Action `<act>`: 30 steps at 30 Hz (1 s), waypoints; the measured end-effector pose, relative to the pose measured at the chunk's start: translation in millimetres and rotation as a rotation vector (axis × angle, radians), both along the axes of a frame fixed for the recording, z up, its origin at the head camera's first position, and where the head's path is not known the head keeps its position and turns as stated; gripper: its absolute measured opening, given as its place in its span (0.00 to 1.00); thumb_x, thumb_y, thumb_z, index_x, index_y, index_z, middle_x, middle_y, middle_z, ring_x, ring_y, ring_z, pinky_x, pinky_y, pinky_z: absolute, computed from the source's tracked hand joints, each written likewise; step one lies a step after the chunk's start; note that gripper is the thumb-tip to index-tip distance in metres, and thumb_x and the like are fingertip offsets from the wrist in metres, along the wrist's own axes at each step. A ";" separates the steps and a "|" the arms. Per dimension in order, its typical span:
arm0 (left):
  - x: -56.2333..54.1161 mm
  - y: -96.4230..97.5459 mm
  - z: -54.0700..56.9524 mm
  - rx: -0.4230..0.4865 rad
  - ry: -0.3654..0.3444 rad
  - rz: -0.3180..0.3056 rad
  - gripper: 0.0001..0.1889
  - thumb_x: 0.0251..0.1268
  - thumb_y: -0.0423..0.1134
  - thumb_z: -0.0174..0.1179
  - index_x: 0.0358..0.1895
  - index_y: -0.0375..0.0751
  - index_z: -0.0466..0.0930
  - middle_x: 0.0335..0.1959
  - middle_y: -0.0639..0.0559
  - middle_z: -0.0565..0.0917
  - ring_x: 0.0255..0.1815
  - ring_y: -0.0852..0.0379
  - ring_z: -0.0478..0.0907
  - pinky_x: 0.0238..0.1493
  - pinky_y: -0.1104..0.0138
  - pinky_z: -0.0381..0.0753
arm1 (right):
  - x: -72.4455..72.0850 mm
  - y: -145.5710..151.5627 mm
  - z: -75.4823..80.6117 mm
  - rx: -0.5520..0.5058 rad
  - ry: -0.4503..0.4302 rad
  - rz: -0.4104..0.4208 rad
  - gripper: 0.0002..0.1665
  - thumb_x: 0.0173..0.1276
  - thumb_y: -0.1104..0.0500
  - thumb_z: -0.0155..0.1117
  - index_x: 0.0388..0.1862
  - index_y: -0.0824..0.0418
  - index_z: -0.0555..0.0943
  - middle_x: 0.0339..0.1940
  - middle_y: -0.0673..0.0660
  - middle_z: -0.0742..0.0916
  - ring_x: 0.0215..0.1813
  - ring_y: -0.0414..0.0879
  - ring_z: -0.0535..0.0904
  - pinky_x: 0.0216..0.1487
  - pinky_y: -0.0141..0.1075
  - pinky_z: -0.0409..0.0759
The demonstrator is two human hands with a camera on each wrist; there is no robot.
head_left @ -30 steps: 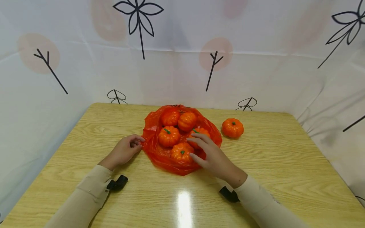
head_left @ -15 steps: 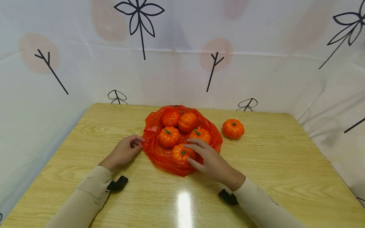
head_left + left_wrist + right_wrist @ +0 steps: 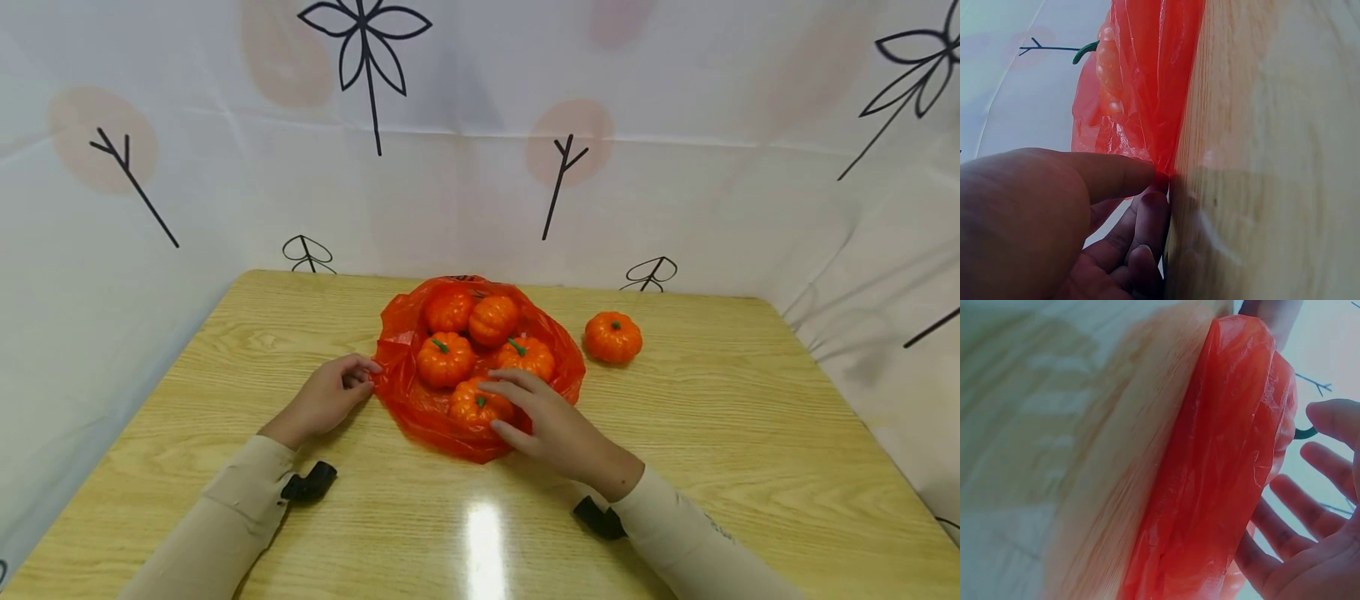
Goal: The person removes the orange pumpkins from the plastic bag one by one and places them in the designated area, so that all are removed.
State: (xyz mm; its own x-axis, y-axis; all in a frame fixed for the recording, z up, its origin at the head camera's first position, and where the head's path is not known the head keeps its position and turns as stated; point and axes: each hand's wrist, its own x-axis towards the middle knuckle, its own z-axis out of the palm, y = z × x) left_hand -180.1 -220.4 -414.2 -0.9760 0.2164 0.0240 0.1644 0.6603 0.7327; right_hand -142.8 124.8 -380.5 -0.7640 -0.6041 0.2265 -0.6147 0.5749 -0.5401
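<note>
A red plastic bag (image 3: 397, 392) lies spread on the table with several small orange pumpkins inside, some with green stems. My left hand (image 3: 330, 396) pinches the bag's left edge between thumb and fingers, low against the tabletop, as the left wrist view confirms at the bag (image 3: 1154, 94). Over the bag's near right side hovers my right hand (image 3: 551, 425), fingers spread and slightly bent, above the front pumpkin (image 3: 472, 408). In the right wrist view the right hand (image 3: 1316, 531) holds nothing, and its fingers are beside the bag's wall (image 3: 1210, 456).
One more pumpkin (image 3: 613, 337) sits outside the bag, on the table to its right. The wooden table (image 3: 712, 433) ends at a patterned white cloth (image 3: 465, 200) behind and at both sides. Each sleeve carries a black wrist device (image 3: 309, 483).
The right hand has shifted a little toward me and left, from over the right pumpkin to over the front one. The left hand stays at the bag's edge.
</note>
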 end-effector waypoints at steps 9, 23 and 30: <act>1.1 0.9 2.6 -0.002 0.002 -0.003 0.10 0.71 0.31 0.58 0.53 0.38 0.80 0.41 0.46 0.83 0.40 0.54 0.77 0.48 0.60 0.77 | 0.8 0.0 -0.9 0.016 0.017 -0.007 0.25 0.70 0.54 0.67 0.66 0.49 0.78 0.69 0.55 0.76 0.72 0.54 0.70 0.69 0.50 0.73; 1.0 0.9 2.2 -0.011 -0.001 0.004 0.10 0.71 0.31 0.58 0.53 0.39 0.80 0.41 0.47 0.83 0.40 0.54 0.78 0.48 0.60 0.77 | 0.6 -1.0 0.4 0.039 0.094 -0.003 0.20 0.70 0.57 0.67 0.61 0.52 0.81 0.65 0.54 0.78 0.69 0.53 0.73 0.67 0.49 0.75; 1.1 1.2 2.5 -0.013 -0.003 0.003 0.10 0.71 0.32 0.58 0.53 0.39 0.80 0.41 0.47 0.83 0.40 0.54 0.77 0.48 0.60 0.77 | 0.6 -1.4 0.3 0.067 0.087 -0.019 0.22 0.68 0.56 0.69 0.60 0.51 0.80 0.65 0.54 0.78 0.69 0.52 0.73 0.67 0.48 0.75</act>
State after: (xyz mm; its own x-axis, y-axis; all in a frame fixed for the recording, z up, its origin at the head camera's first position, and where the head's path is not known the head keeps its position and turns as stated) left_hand -179.0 -219.2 -411.7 -0.9766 0.2141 0.0186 0.1607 0.6700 0.7248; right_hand -142.2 123.4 -380.2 -0.7550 -0.6054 0.2519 -0.6459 0.6201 -0.4454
